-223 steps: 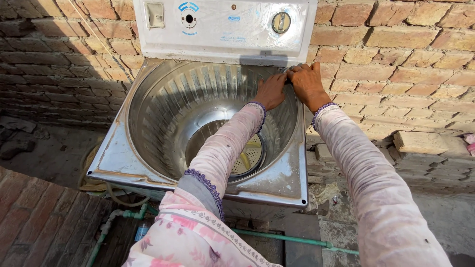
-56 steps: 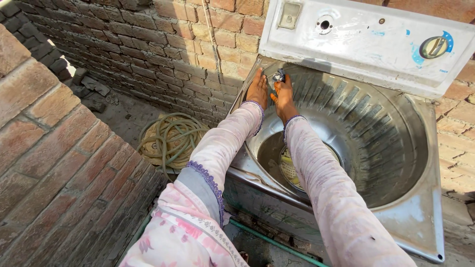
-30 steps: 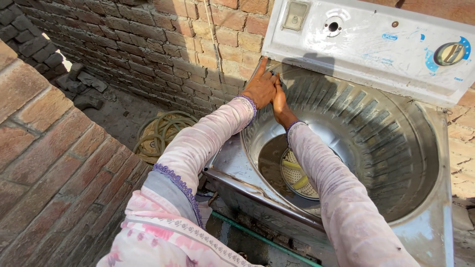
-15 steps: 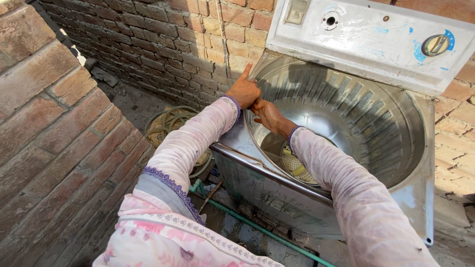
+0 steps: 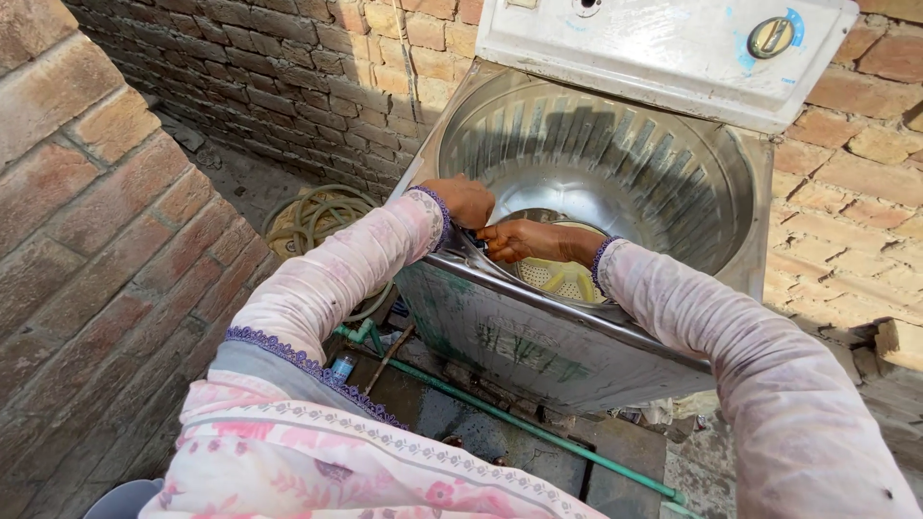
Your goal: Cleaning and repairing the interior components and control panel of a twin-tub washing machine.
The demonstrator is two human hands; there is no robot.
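Observation:
A top-loading washing machine with a ribbed metal tub (image 5: 625, 144) stands against a brick wall. My left hand (image 5: 465, 199) is curled over the tub's near-left rim (image 5: 538, 293). Just inside that rim lies my right hand (image 5: 522, 240), fingers stretched toward the left hand and pressed on the inner wall. I see nothing held in either hand. A pale yellow agitator disc (image 5: 565, 281) shows at the tub's bottom, partly hidden by my right wrist. The white control panel (image 5: 663, 48) with a round dial (image 5: 772, 36) sits at the far side.
A coiled hose (image 5: 322, 216) lies on the ground left of the machine. A green pipe (image 5: 519, 423) runs along the floor below its front. A low brick wall (image 5: 87, 221) rises close at my left. Bricks are stacked at the right (image 5: 865, 221).
Both hands have slid along the rim from the far-left corner near the panel to the near-left side. The view has moved closer over the tub.

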